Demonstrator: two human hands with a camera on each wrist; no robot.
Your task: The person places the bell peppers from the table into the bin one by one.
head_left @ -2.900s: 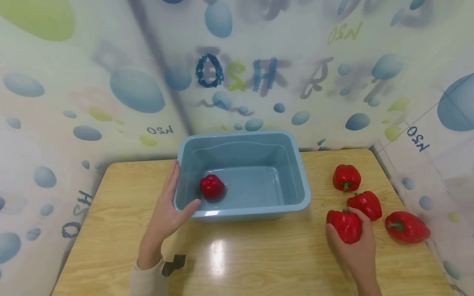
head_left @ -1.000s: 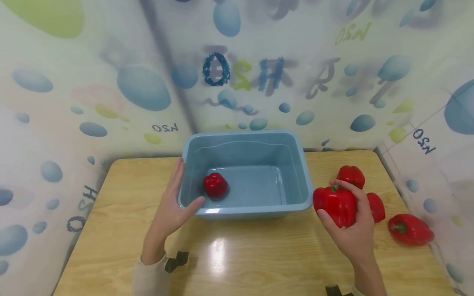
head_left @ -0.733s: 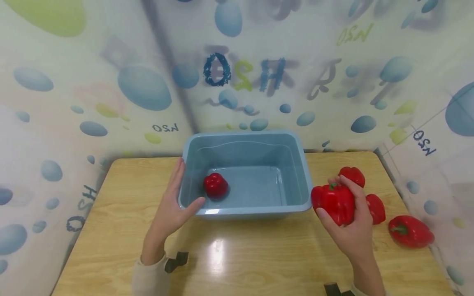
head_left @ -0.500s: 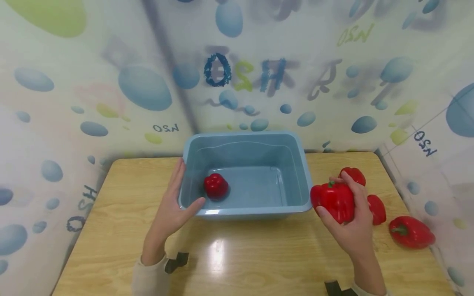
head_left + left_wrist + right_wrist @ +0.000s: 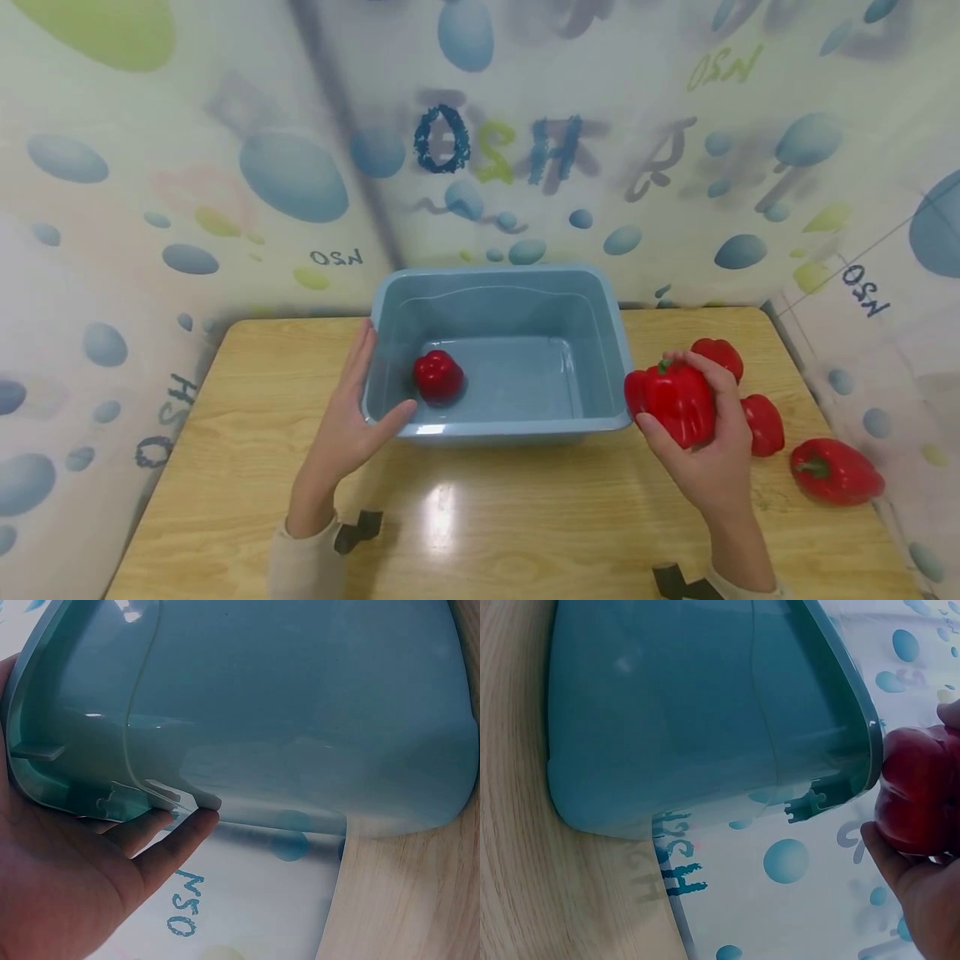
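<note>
In the head view, a light blue plastic bin (image 5: pixel 510 427) stands at the back of the wooden table. One red bell pepper (image 5: pixel 438 377) lies in its left part. My left hand (image 5: pixel 341 437) touches the bin's left side, fingers straight along the outside wall and thumb across the front corner. In the left wrist view, the fingertips (image 5: pixel 202 817) meet the outer wall. Beside the bin's front right corner, my right hand (image 5: pixel 712 458) grips another red bell pepper (image 5: pixel 678 408) between thumb and fingers, stem upward. The right wrist view shows this pepper (image 5: pixel 919 787) close to the rim.
Three more red bell peppers lie on the right: a far pepper (image 5: pixel 718 357), a middle pepper (image 5: pixel 763 425) partly hidden by my right hand, and a near pepper (image 5: pixel 836 472). A patterned curtain (image 5: pixel 525 192) hangs behind the table (image 5: pixel 480 525).
My right hand has lifted a bell pepper from the group on the right and carried it left toward the bin, slowly in the last second. The left hand has stayed at the bin.
</note>
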